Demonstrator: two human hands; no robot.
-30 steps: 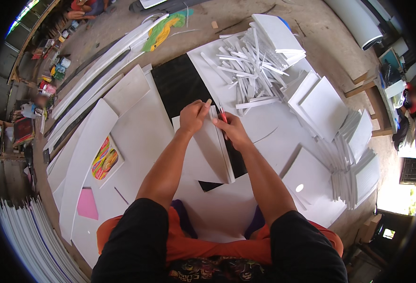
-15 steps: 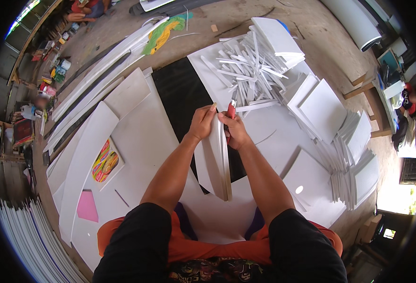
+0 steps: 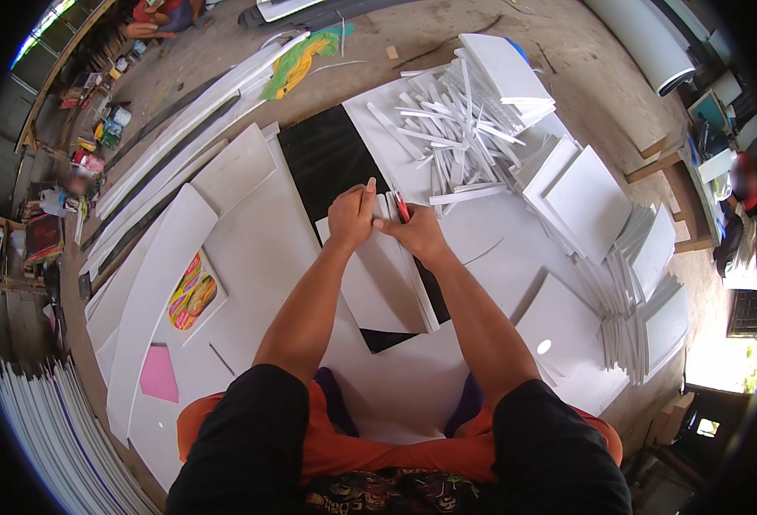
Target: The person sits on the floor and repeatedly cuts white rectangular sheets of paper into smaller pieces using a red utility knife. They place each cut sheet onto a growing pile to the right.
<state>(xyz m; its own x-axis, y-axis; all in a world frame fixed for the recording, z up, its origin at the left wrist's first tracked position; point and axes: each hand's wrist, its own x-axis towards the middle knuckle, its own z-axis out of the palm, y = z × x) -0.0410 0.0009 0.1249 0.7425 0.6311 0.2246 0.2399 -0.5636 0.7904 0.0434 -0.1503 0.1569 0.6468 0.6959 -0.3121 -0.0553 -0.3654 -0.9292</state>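
With the right hand [image 3: 417, 232] wrapped round a red cutter [image 3: 401, 209] so near the left hand [image 3: 350, 216], one slip could nick it imo. Left's curled at the far end of the white board [image 3: 387, 290] over the black strip [image 3: 331, 154]; can't tell if it's pinching.

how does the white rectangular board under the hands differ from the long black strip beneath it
The white rectangular board is pale; the long black strip is dark. The board is shorter, the strip extending past it at both ends. The board lies on top, while the strip is partly covered by it. Both slant alike, far ends toward the left.
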